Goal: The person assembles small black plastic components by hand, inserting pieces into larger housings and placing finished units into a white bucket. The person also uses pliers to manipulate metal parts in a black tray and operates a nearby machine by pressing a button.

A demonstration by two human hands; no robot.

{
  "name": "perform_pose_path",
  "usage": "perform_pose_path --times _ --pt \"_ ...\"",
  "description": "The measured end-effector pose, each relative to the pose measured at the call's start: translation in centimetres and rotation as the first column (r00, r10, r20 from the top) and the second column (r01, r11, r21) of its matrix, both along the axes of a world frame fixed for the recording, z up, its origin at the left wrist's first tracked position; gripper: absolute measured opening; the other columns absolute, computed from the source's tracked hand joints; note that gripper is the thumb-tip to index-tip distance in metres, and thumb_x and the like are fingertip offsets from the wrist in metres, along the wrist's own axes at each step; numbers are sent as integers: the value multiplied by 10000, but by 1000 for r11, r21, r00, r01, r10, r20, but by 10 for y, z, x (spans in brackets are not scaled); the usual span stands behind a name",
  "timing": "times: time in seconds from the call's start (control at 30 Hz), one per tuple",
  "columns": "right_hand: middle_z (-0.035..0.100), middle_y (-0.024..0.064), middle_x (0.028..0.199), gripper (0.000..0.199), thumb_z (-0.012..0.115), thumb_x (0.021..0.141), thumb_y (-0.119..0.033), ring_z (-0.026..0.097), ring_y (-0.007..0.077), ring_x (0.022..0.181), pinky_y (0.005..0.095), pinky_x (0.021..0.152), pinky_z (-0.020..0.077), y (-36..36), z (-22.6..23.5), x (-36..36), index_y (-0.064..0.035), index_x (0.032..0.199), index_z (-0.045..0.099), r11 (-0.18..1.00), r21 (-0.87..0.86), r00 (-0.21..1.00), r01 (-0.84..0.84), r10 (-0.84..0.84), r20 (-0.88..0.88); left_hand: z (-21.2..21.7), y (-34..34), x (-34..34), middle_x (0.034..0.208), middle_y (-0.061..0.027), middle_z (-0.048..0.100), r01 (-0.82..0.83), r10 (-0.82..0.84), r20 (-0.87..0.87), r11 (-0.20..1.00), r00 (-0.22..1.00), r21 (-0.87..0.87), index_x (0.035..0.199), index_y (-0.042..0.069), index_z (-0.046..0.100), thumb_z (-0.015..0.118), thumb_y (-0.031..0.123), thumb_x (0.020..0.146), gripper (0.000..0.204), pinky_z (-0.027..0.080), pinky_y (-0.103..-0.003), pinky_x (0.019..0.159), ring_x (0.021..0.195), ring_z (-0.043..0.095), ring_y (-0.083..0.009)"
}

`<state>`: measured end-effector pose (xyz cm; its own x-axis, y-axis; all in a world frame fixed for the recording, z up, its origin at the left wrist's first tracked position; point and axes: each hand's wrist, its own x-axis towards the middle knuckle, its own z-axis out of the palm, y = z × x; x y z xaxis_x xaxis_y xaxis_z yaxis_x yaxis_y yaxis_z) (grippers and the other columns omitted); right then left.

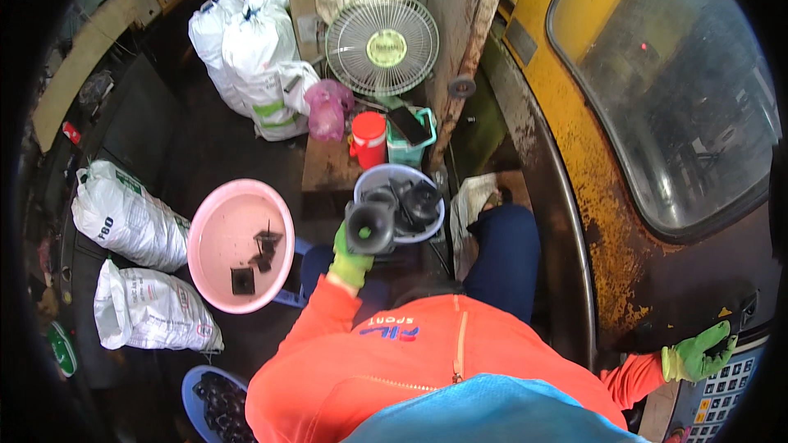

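Note:
My left hand (351,261), in a green glove, is closed around a black horn-shaped plastic part (379,234) with a wide round mouth. The part is held over the near edge of a pale blue-purple basin (441,226), in which more black plastic parts (420,201) lie. Far to the right, my right hand (698,354), also green-gloved, is empty with thumb and fingers apart. It is beside a machine's control panel (722,390) with rows of buttons; whether it touches the panel I cannot tell.
On my left a pink basin (213,279) holds a few black pieces, near white sacks (131,217). A blue basin (193,385) of black parts stands at lower left. Ahead are a fan (349,57), a red jug (369,143) and a green basket (402,152). A yellow machine door (603,221) rises at right.

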<state>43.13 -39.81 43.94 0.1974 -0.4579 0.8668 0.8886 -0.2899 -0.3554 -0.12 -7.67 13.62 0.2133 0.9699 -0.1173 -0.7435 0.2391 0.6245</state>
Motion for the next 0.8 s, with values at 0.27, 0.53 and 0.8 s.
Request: perform_pose_path --times 0.27,0.53,0.8 --pt "669 145 1008 284 666 879 14 642 182 877 289 805 534 99 3 -3 30 1149 581 979 -202 996 -37 53 75 -3 16 -15 1004 -106 654 340 677 -708 630 199 698 1072 10 579 532 35 890 190 535 -343 829 912 638 -216" --pt "536 -4 652 165 675 885 -175 420 85 501 242 480 371 116 108 63 -28 953 648 582 119 576 -804 813 -82 33 34 31 1072 -89 651 243 521 -695 685 495 687 1105 18 592 653 104 855 271 500 -335 873 969 630 -222" --pt "620 89 854 709 786 739 -385 577 199 724 354 615 459 175 139 347 -3 1258 489 773 167 537 -612 561 -630 16 46 8 1150 -154 635 319 -289 301 946 909 -57 1220 25 561 407 295 1015 373 457 -471 985 1084 593 -301"
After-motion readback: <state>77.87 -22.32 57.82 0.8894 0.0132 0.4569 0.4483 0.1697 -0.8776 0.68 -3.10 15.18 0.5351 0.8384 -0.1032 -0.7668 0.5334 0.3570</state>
